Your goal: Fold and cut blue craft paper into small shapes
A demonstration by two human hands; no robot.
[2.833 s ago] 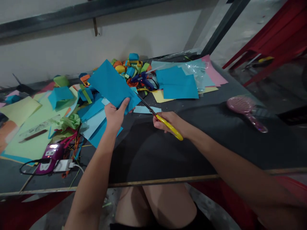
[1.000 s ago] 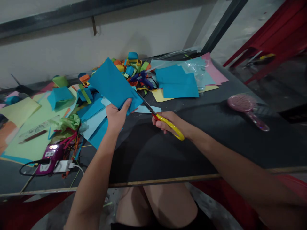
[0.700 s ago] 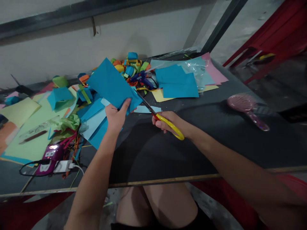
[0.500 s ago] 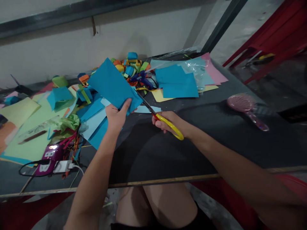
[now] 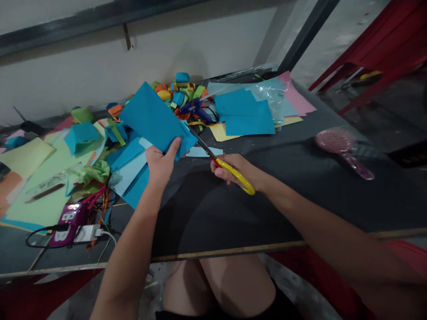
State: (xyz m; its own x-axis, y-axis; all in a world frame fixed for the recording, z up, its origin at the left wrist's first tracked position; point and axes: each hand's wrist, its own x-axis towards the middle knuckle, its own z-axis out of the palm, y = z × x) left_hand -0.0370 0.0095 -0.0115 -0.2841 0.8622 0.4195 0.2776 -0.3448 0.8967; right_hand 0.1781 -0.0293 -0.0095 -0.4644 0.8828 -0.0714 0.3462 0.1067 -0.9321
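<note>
My left hand (image 5: 163,160) pinches a blue sheet of paper (image 5: 150,116) near its lower right edge, thumb on top. The sheet is tilted above the table. My right hand (image 5: 235,169) is closed around scissors (image 5: 233,171) with yellow and red handles. Their dark blades point up and left and meet the right edge of the blue paper; how far they stand apart is hard to tell. Under and beyond the hands lies a light blue strip (image 5: 207,152). More blue and light blue sheets (image 5: 128,175) lie beside my left hand.
Behind the hands are a blue glue gun (image 5: 198,110), a pile of folded paper pieces (image 5: 182,89) and stacked sheets (image 5: 250,113). A pink hairbrush (image 5: 343,149) lies right. A purple power strip (image 5: 69,222), cables and green paper (image 5: 38,178) lie left.
The view has shifted very slightly. Both hands, the blue paper and the scissors hold nearly the same pose as before.
</note>
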